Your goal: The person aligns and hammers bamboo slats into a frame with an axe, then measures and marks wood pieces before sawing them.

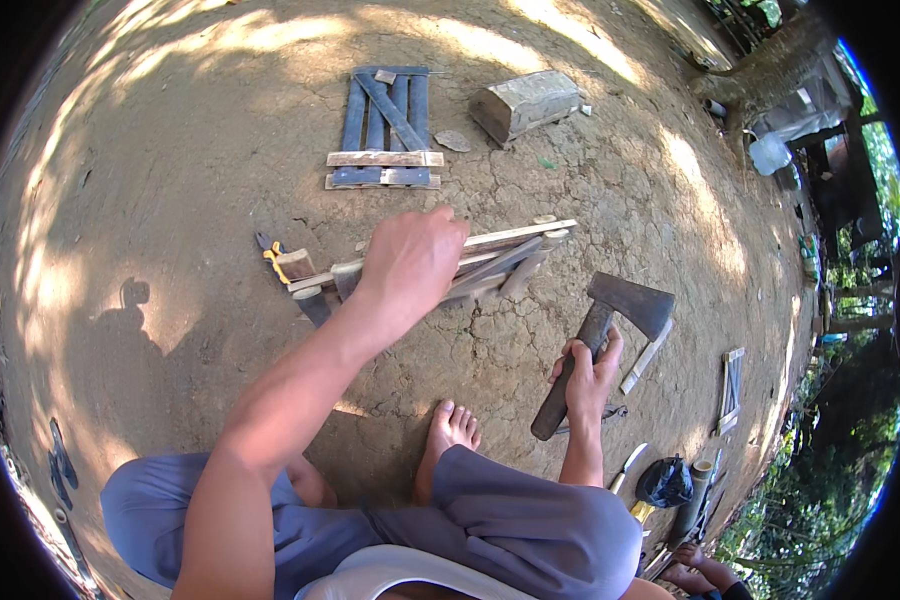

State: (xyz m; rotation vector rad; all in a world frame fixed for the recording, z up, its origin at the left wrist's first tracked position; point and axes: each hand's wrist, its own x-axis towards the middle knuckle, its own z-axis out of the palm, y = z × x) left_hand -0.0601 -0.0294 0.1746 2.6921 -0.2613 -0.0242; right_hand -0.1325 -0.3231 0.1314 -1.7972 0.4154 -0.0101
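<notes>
My right hand (592, 378) is wrapped round the handle of a hatchet (630, 302), its dark metal head raised above the ground to the right. My left hand (415, 255) is closed, knuckles up, over a small frame of wooden slats (515, 255) lying in front of me. What its fingers pinch is hidden beneath the hand. Pale strips run out from both sides of that hand, and darker slats lie below them. At the frame's left end are yellow-handled pliers (273, 254), beside a small wood block (295, 264).
Farther off lie a finished-looking slatted panel (382, 130) and a squared log (525, 105). A loose pale strip (647, 357) rests right of the hatchet. A knife (628, 466), a black plastic bag (664, 482) and another person's hand (688, 553) are at lower right.
</notes>
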